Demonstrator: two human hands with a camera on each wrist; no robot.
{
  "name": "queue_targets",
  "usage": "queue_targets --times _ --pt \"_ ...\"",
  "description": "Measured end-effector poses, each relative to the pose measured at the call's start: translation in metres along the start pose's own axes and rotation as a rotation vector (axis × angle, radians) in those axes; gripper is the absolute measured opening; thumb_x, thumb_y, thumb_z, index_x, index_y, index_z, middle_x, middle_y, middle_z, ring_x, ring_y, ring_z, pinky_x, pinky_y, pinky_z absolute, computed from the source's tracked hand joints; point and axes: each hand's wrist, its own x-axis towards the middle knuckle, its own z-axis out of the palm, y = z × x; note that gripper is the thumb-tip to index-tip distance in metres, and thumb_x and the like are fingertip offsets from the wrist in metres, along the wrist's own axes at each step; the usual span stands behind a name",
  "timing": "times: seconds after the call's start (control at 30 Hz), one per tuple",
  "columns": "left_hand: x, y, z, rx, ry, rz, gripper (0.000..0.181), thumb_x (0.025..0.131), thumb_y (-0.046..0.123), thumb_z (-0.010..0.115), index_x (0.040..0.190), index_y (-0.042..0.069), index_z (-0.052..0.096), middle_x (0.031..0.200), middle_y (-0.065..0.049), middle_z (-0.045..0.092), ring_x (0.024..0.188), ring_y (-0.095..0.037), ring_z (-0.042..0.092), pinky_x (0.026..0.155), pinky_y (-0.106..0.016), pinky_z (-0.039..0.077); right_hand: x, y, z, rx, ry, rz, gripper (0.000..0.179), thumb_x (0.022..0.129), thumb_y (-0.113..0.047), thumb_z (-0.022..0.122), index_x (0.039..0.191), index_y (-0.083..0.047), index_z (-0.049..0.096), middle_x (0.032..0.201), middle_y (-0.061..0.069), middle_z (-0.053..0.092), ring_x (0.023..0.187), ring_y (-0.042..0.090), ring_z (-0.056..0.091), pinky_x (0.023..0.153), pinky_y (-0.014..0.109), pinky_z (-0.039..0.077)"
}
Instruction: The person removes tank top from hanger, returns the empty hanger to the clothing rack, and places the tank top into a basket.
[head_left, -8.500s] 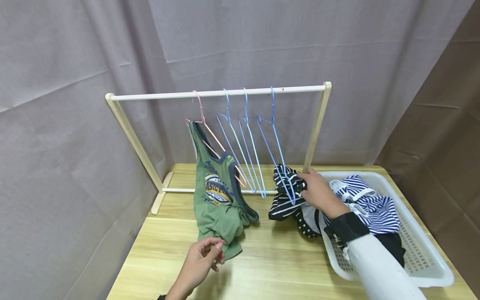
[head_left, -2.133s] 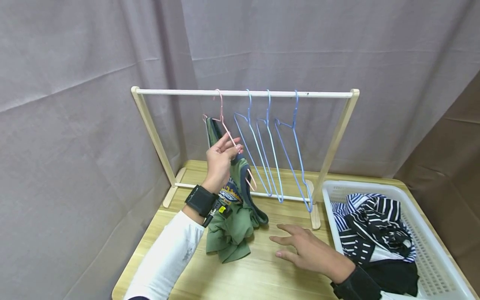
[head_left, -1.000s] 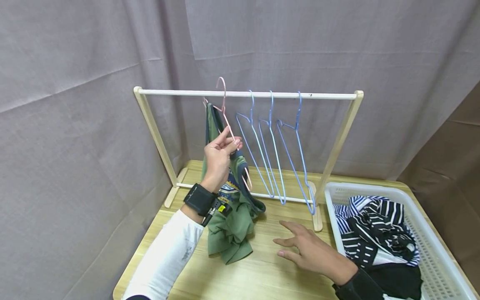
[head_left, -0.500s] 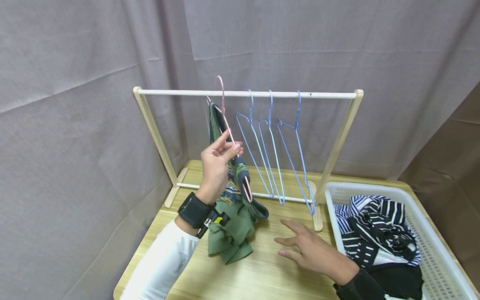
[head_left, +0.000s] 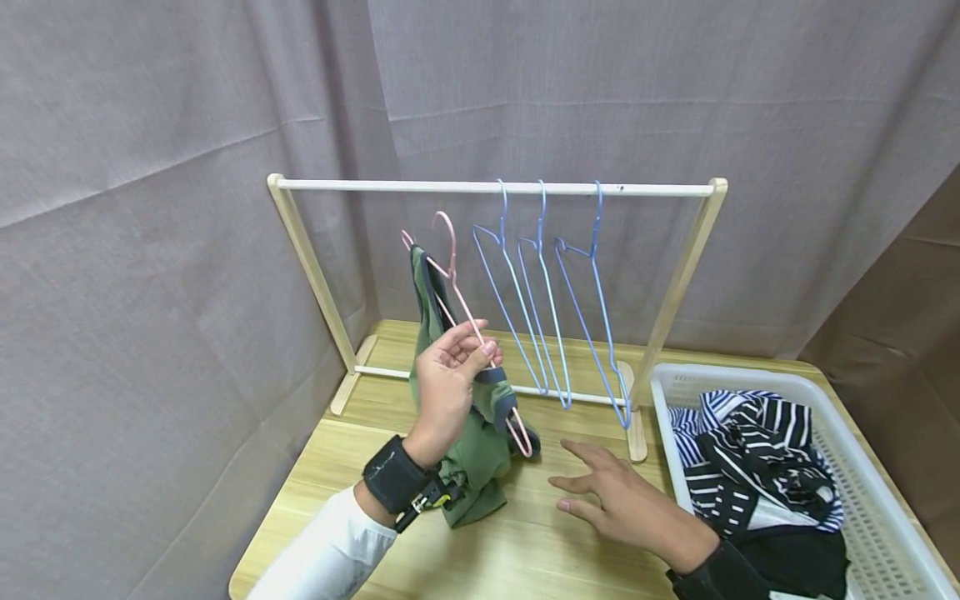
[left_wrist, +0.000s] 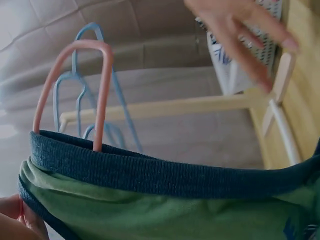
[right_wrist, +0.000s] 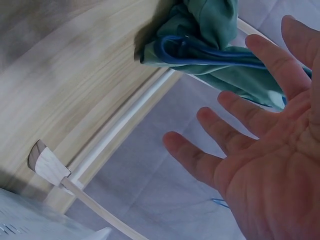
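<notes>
Between thumb and fingers my left hand pinches the side of a pink hanger. A green tank top with navy edging hangs on it, its lower part bunched near the table. The hanger's hook is off the rack's top rod, a little below and in front of it. In the left wrist view, the rounded pink hanger end sticks out past a navy-trimmed opening. My right hand hovers above the table with fingers spread, holding nothing; its palm shows in the right wrist view.
A clothes rack with a white rod stands at the back. Three blue hangers hang on its right half. At right, a white basket holds striped and black clothes. Grey curtains surround the wooden table.
The striped black garment went into the basket. My left hand took the pink hanger, lifted its hook off the rod, then lowered it toward me with the tank top. The right hand stays nearly still lately.
</notes>
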Motion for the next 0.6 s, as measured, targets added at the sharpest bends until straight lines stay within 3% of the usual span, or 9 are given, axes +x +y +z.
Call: queue_targets --times 0.2,0.37,0.47,0.6 --pt "-0.028 -0.020 -0.006 0.015 -0.006 -0.026 0.030 0.094 -0.012 0.068 0.123 -0.018 0.063 0.086 0.004 0.077 0.076 -0.006 0.076 0.076 -0.021 0.066 -0.001 0.000 0.002 0.001 -0.004 0.006 0.035 0.103 -0.047 0.067 0.129 -0.026 0.078 0.164 0.020 0.050 0.147 0.048 0.051 0.112 0.078 0.044" --pt "-0.048 -0.042 -0.016 -0.013 0.022 -0.131 0.020 0.094 -0.012 0.068 0.114 -0.012 0.064 0.086 0.002 0.075 0.076 -0.009 0.076 0.077 -0.022 0.066 -0.001 0.000 0.005 -0.006 0.010 -0.017 0.034 0.103 -0.047 0.068 0.128 -0.026 0.079 0.162 0.022 0.052 0.144 0.047 0.054 0.108 0.077 0.048" --pt "-0.058 -0.052 -0.022 -0.024 0.051 -0.184 0.016 0.094 -0.012 0.068 0.110 -0.009 0.064 0.084 0.001 0.075 0.076 -0.010 0.076 0.076 -0.022 0.066 -0.001 0.000 0.005 -0.009 0.010 -0.020 0.035 0.103 -0.048 0.067 0.127 -0.026 0.080 0.161 0.022 0.052 0.143 0.047 0.055 0.106 0.078 0.049" --pt "-0.065 -0.059 -0.025 -0.034 0.057 -0.190 0.014 0.094 -0.011 0.070 0.107 -0.006 0.064 0.084 0.000 0.075 0.076 -0.010 0.076 0.076 -0.022 0.066 -0.001 0.000 0.004 -0.004 0.003 -0.008 0.036 0.103 -0.049 0.066 0.127 -0.026 0.080 0.161 0.022 0.052 0.143 0.047 0.054 0.106 0.079 0.048"
